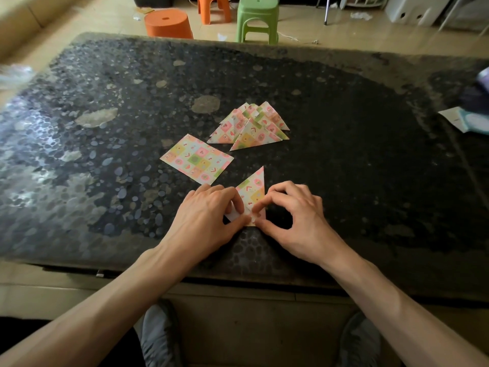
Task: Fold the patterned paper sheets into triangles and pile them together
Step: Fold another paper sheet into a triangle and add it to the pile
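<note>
A patterned paper sheet folded into a triangle (253,190) lies on the dark table near its front edge, tip pointing away from me. My left hand (209,215) pinches its lower left corner, where the white underside shows. My right hand (293,218) pinches the lower right part with thumb and forefinger. A flat unfolded patterned sheet (196,158) lies just beyond my left hand. Farther back sits a pile of folded triangles (251,127), several of them overlapping.
The dark pebble-patterned table (105,154) has papers and a bag at its right edge (465,120). Beyond the far edge stand an orange bucket (168,23), an orange stool (213,7) and a green stool (258,18). My feet show below the front edge.
</note>
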The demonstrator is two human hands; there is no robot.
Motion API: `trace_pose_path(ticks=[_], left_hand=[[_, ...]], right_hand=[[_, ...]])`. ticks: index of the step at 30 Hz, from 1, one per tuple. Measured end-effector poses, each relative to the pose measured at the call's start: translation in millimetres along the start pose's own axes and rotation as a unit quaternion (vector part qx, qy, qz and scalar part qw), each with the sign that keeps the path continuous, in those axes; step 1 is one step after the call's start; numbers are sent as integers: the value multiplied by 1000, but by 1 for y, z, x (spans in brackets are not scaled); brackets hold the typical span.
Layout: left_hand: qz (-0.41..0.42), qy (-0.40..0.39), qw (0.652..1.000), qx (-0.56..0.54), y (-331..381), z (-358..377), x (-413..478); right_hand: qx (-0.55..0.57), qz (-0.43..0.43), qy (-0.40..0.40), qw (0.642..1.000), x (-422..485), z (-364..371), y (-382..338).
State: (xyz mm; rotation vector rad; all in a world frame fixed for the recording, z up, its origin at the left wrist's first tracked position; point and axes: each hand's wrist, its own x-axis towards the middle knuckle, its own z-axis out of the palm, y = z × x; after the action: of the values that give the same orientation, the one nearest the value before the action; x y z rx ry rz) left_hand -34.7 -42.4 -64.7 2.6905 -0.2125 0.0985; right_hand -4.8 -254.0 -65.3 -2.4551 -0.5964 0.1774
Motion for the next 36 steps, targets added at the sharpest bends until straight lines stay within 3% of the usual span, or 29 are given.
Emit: trace_pose_path(ticks=[7, 14, 19, 36], left_hand=[[8, 3, 1000, -20, 0, 2, 0], [-6, -75, 997, -30, -8, -8, 8], [-9, -76, 996, -41, -6, -10, 9], [-23, -117, 989, -83, -6, -15, 9]], right_hand=[[-4, -6, 16, 1000, -2, 4, 1], [-2, 1, 14, 1000, -1, 1, -2], [-2, 28, 42, 999, -2, 9, -8], [-25, 46, 27, 998, 0, 10, -16]])
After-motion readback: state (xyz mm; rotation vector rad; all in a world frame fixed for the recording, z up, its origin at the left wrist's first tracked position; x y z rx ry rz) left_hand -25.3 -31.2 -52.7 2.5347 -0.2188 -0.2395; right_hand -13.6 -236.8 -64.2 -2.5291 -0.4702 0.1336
